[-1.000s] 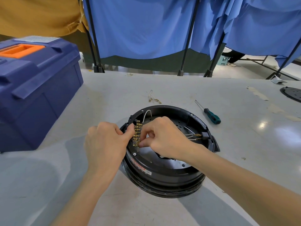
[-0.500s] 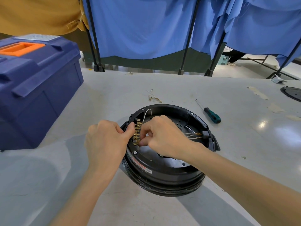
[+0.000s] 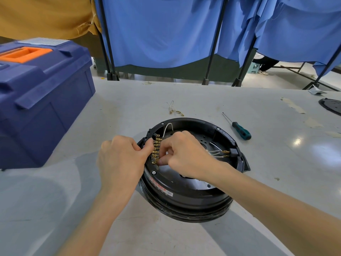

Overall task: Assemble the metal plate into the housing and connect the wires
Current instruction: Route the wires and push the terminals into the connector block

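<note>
A pale grey table (image 3: 110,126), scuffed and glossy with lamp glare toward its right edge, carries strips of old tape (image 3: 293,106) near the far right corner. Beyond its far edge hang blue curtains (image 3: 166,30) on dark poles, with an ochre cloth (image 3: 42,15) at the left. A dark blue toolbox (image 3: 42,93) with an orange handle stands along the left edge. Near the middle sits the round black housing (image 3: 184,200), the metal plate (image 3: 173,177) lying inside it, partly hidden under the right hand (image 3: 186,154). That hand's thumb and forefinger pinch the lower end of a brass terminal strip (image 3: 156,151) at the housing's left rim. The left hand (image 3: 121,159) has its fingers curled, thumb pressed against the strip's other side. Wires (image 3: 215,152) with brass ends lie at the right rim. Behind the housing lie a loose wire bundle (image 3: 174,109) and a green-handled screwdriver (image 3: 241,131) — a black disc (image 3: 331,106) rests at the right edge.
</note>
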